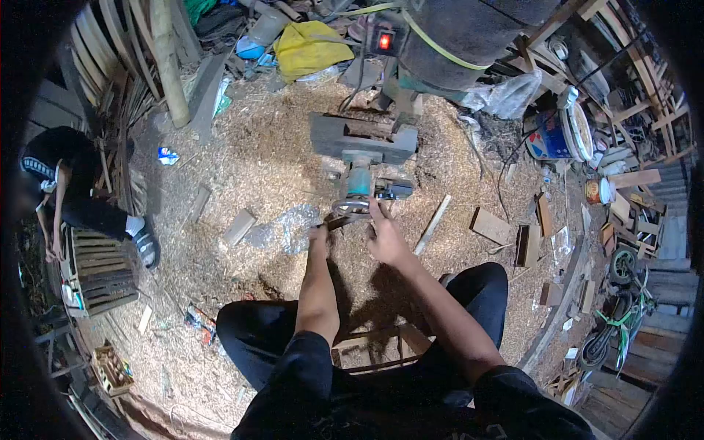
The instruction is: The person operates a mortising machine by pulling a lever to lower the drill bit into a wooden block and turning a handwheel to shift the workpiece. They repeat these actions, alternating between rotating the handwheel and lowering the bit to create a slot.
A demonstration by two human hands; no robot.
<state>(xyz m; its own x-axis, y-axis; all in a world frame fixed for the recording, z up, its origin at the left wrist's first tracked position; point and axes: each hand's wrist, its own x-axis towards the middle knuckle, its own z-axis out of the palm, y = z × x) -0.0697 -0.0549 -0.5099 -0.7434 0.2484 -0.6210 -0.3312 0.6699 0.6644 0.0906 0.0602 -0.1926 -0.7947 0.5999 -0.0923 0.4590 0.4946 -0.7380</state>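
A lathe-like machine with a teal body [358, 181] and a dark grey wooden block [364, 139] stands on the shavings in front of me. At its near end is a round metal handwheel [353, 208]. My right hand [385, 238] is at the wheel's right side, its index finger stretched up against the rim and the other fingers curled. My left hand [319, 235] is closed at the left end of a short dark bar [336, 222] just below the wheel. What its fingers wrap round is too small to make out fully.
Another person [73, 191] sits at the left beside a slatted crate [103, 268]. Wood blocks [490, 226] lie on the shavings at the right, near a blue bucket [554, 138]. A large drum [462, 44] stands behind the machine. A yellow sack [308, 51] lies at the back.
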